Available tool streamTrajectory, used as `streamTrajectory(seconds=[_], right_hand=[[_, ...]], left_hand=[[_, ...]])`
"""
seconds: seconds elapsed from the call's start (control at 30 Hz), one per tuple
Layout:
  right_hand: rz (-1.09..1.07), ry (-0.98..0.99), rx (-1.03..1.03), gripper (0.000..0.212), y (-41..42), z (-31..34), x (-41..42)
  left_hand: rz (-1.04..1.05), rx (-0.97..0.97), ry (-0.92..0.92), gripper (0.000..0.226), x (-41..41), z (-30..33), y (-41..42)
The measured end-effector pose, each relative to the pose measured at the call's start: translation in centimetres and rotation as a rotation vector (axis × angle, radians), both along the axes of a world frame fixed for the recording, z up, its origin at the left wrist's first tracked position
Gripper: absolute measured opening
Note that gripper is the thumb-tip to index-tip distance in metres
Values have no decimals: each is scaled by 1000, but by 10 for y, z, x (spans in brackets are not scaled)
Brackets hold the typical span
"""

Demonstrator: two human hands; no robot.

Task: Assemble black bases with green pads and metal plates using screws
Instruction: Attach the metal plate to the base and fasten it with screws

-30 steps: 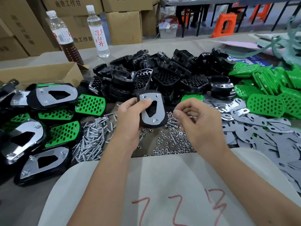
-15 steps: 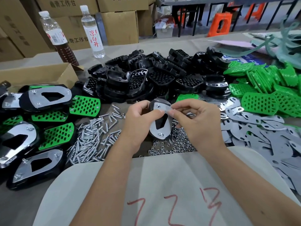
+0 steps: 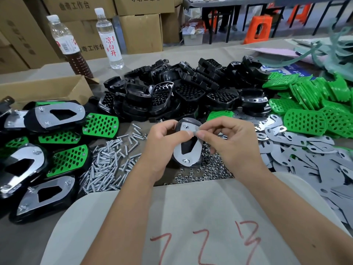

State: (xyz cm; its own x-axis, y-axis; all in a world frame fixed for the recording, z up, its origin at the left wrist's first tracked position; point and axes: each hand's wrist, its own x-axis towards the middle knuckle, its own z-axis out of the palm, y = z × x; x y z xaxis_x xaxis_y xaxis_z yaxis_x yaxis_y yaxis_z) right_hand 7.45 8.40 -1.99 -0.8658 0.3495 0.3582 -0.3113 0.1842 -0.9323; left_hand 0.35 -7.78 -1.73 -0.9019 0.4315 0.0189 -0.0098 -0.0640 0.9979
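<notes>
Small factory assembly workshop. Long worktable [image 3: 145, 60] heaped with bulk parts: black bases [image 3: 191, 92] at centre, green pads [image 3: 309, 104] right, metal plates [image 3: 305, 155] near right, screws [image 3: 107, 161] front. Stacked cardboard cartons [image 3: 141, 33] behind table, orange stool [image 3: 257, 29] beyond.

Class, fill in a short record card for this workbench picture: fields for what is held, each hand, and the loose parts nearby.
held: black oval base with silver metal plate
left hand: grips the base's left edge
right hand: pinches the plate's top edge
below: heap of silver nuts
left: heap of silver screws
right: flat grey metal plates
</notes>
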Motion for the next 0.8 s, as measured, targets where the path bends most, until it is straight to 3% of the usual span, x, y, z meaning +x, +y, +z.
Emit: streamTrajectory(seconds=[0.5, 0.8], right_hand=[[81, 13, 92, 21, 7, 0, -1], [49, 60, 98, 15, 6, -3, -1]], left_hand=[[-4, 11, -29, 34, -1, 0, -1], [-9, 32, -39, 34, 0, -2, 0]])
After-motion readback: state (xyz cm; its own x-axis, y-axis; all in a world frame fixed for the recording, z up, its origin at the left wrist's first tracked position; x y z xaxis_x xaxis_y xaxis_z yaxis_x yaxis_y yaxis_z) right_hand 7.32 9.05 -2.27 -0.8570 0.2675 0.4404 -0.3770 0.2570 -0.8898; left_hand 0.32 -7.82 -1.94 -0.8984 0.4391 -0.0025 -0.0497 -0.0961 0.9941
